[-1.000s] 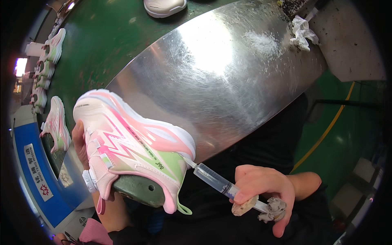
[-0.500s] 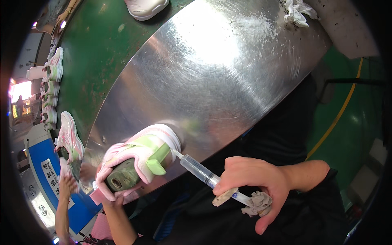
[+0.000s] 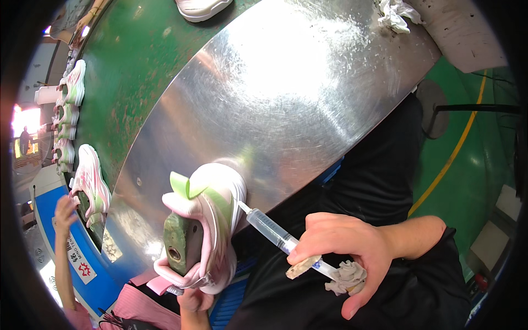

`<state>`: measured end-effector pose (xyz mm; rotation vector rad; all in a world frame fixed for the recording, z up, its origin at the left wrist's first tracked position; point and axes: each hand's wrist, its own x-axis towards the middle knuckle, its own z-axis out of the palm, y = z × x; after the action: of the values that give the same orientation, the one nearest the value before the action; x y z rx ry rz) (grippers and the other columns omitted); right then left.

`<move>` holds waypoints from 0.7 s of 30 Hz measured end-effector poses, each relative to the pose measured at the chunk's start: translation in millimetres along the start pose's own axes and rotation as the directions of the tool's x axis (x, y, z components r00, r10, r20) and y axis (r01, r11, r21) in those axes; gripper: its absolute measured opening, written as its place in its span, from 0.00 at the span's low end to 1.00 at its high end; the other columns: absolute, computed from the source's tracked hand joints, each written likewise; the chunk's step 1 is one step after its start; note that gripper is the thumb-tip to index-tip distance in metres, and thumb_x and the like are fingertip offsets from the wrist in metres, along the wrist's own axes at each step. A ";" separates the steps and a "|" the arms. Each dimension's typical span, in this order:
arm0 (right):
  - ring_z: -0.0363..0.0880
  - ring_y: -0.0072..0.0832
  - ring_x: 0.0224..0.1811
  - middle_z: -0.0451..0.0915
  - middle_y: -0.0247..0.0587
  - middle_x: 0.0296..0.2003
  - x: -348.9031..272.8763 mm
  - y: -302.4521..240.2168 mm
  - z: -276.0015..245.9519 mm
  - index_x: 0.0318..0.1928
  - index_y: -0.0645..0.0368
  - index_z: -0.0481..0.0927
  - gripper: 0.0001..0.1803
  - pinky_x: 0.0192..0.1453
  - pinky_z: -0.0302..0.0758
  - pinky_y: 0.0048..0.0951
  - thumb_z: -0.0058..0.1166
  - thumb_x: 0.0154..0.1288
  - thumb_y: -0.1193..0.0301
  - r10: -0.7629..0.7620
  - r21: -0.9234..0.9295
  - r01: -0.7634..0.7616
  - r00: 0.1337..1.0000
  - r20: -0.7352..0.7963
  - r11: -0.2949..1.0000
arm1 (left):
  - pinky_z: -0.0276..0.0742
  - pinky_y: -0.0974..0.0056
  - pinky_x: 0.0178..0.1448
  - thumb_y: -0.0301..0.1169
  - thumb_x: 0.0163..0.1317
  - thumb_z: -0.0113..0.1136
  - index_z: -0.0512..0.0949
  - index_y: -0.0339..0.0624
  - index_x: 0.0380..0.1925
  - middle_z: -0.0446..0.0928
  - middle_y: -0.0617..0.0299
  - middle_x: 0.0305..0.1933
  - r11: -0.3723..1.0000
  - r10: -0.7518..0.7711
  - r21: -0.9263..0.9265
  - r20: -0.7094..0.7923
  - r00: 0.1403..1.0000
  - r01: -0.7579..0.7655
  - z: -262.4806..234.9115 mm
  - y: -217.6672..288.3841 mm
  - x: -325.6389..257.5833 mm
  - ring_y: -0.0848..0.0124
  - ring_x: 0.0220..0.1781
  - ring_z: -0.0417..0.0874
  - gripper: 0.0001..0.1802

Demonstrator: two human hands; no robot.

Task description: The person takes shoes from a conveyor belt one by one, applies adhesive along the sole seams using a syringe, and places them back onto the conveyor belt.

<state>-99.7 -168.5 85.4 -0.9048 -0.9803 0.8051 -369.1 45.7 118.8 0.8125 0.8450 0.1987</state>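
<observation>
My left hand (image 3: pixel 193 300) grips a pink, white and green sneaker (image 3: pixel 206 220) from below, at the near edge of the shiny metal table (image 3: pixel 286 93). The shoe sits on a green last whose top shows at its opening, and its heel points up at me. My right hand (image 3: pixel 346 253) holds a clear plastic syringe (image 3: pixel 275 234) with its needle tip touching the shoe's side by the sole. A crumpled grey-white rag (image 3: pixel 346 278) is tucked in the same hand.
A green conveyor (image 3: pixel 132 60) curves round the table, carrying several matching sneakers (image 3: pixel 91 184) at the left and a white shoe (image 3: pixel 201 6) at the top. Another person's hand (image 3: pixel 65 209) reaches up at the far left. Rags (image 3: pixel 397 14) lie at the table's far right.
The sneaker has turned from side-on to heel-up and sunk lower toward my lap. The syringe tip has stayed at the shoe's side. The other person's hand has risen at the left.
</observation>
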 end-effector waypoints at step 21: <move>0.73 0.34 0.32 0.81 0.41 0.42 11.6 -101.2 -1.9 0.51 0.66 0.75 0.47 0.37 0.64 0.32 0.72 0.37 0.43 0.258 -0.196 -0.226 0.954 0.155 0.954 | 0.68 0.42 0.64 0.24 0.38 0.59 0.62 0.38 0.63 0.72 0.46 0.57 0.897 -0.239 -0.256 0.403 0.884 0.360 85.5 -57.6 49.6 0.46 0.59 0.74 0.44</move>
<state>-78.1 -199.6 179.9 -1.1366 -1.1236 1.0343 -282.2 -19.1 82.2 0.3774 0.5570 -0.0919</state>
